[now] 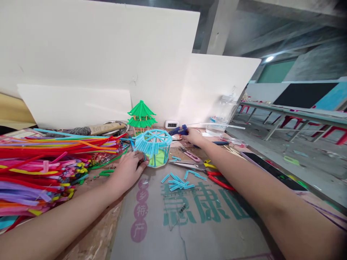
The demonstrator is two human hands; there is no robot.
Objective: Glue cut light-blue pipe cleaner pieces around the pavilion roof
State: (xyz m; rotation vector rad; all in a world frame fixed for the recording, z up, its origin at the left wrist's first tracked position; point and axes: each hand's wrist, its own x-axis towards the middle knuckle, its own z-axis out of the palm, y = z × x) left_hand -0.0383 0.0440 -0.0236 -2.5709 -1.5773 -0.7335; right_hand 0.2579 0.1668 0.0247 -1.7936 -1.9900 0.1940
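Observation:
My left hand (pixel 127 169) is closed on the near left side of a small model pavilion (pixel 159 150), with light blue pipe-cleaner strips on part of its roof frame and a green base. Beyond it, my right hand (pixel 196 138) grips a dark blue glue gun (pixel 176 130), whose nozzle points left toward the pavilion roof. A long pale glue stick (pixel 221 125) sticks out of the gun's back to the right. Short cut pieces of light blue pipe cleaner (pixel 180 183) lie scattered on the printed cardboard (pixel 154 202). A green-roofed model pagoda (pixel 141 112) stands behind the pavilion.
Scissors (pixel 217 177) with red and yellow handles and a pink cutter (pixel 191 155) lie between my arms. Bundles of coloured pipe cleaners (pixel 40 173) fill the left side. A digital timer (pixel 171 124), a plastic bottle (pixel 222 112) and white boards (pixel 94 54) stand behind; a phone (pixel 271 169) lies right.

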